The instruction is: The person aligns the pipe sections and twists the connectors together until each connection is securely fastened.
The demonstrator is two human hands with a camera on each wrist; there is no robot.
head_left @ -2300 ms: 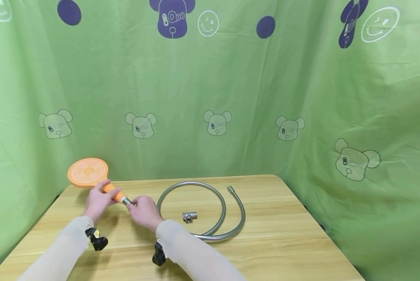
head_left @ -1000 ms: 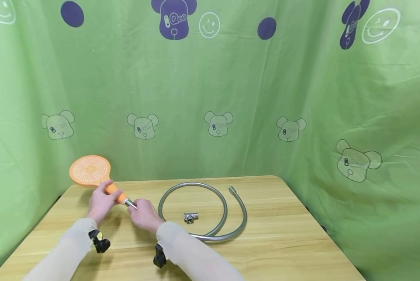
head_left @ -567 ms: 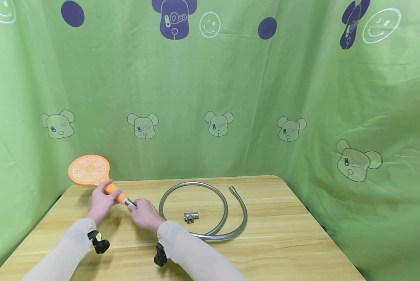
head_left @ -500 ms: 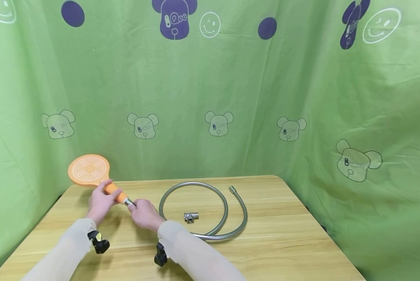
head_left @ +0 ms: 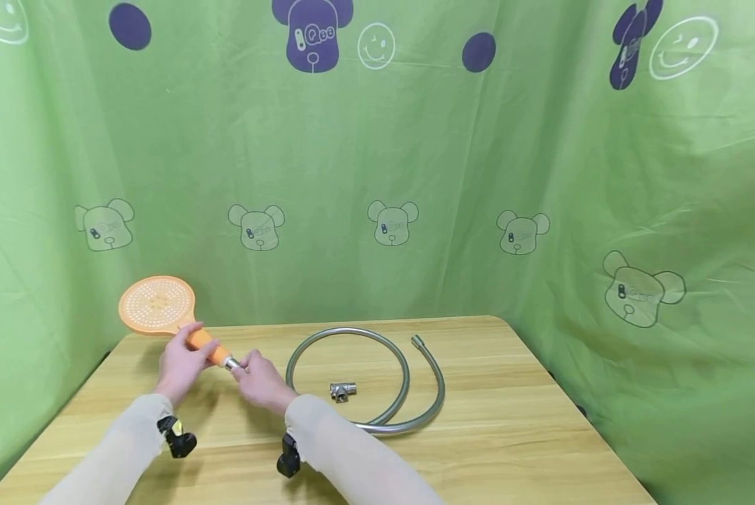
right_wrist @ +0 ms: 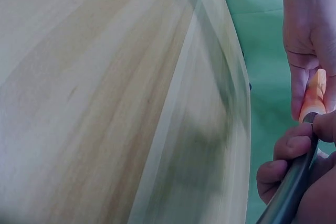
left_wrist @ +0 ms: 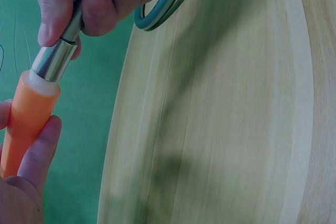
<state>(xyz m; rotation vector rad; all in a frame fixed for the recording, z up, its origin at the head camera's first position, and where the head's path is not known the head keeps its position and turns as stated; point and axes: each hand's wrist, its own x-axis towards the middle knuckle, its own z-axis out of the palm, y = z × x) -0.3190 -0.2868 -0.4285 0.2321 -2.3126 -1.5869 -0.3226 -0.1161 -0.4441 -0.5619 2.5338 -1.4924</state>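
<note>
Out at the left of the head view, below mid-height, comes the orange plastic showerhead with a round perforated face (head_left: pixel 156 305), tilted, its handle running down to the right; it looks light and stiff, likely slick on that smooth face, so the handle is the place to hold. And there's the left hand (head_left: pixel 179 365), thumb and fingers clamped round that handle! Next along, the shiny silver metal collar (left_wrist: pixel 54 60) meets the handle's white ring (how deep it's seated, I can't tell). Right on it, left of centre, the right hand (head_left: pixel 264 382) pinches the hose end, fingers curled. Then the grey flexible metallic hose (head_left: pixel 346 330) sweeps its loop across the centre, probably springy, liable to tug; best gripped close behind the collar. Inside that loop sits the small silver T-shaped metal fitting (head_left: pixel 342 391), probably hard and dense, untouched.
</note>
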